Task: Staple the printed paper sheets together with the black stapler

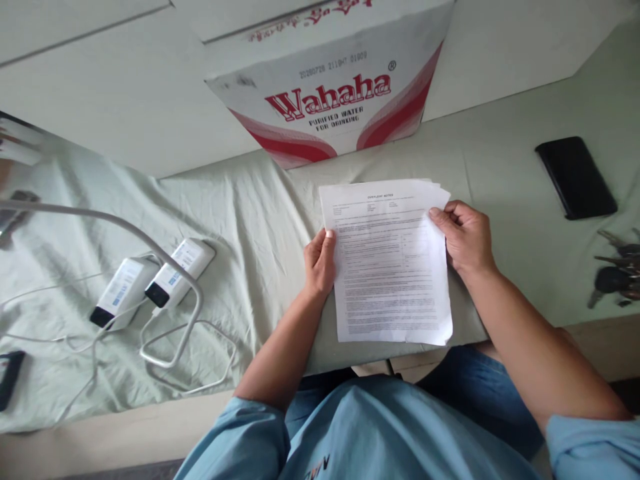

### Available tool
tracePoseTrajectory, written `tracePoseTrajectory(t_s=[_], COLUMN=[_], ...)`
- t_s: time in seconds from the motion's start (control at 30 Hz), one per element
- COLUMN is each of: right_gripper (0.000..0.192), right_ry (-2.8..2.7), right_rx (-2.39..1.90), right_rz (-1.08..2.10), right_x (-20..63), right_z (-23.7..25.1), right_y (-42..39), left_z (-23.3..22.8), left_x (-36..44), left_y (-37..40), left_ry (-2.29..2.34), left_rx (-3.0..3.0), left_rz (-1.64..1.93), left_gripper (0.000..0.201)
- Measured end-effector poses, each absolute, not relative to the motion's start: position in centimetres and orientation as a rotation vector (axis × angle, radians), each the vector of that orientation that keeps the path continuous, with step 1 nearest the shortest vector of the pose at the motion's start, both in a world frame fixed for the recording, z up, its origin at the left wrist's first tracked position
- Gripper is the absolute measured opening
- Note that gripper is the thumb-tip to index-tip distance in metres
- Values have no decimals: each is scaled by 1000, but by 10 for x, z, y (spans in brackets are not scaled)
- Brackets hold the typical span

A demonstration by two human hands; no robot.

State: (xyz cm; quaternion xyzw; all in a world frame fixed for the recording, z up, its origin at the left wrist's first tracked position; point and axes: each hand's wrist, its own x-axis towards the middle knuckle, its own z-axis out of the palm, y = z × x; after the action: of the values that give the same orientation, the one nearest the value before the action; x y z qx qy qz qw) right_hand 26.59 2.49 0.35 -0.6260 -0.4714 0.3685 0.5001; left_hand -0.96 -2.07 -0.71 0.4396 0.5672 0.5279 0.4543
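A small stack of printed paper sheets (390,280), headed "Overleaf Notes", is held in front of me over the table's near edge. My left hand (320,261) pinches its left side, thumb at the margin. Around the upper right edge, my right hand (465,237) is closed with the thumb on top of the page. The sheets are slightly fanned at the top right corner. Most of the fingers of both hands are behind the paper or curled out of sight.
Behind the sheets stands a Wahaha water carton (335,100) against a white panel. Two white power banks (125,293) with tangled cables (173,357) lie left on the green cloth (265,220). A black phone (577,177) and keys (617,273) lie right.
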Motion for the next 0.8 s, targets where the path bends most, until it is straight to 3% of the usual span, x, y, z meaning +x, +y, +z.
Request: tracePoseTrajectory(t_s=[0.7,0.8], right_gripper=[24,30], right_ry=[-1159,-1113], right_rx=[-1487,-1499], right_rz=[858,828], right_x=[272,277], right_z=[-11,-15], right_y=[36,42], left_z=[-7,-5], left_x=[-12,-11], left_y=[-20,-21], left_ry=[1612,1608], left_rx=[1341,1390], left_rz=[1256,1228], left_gripper=[65,66])
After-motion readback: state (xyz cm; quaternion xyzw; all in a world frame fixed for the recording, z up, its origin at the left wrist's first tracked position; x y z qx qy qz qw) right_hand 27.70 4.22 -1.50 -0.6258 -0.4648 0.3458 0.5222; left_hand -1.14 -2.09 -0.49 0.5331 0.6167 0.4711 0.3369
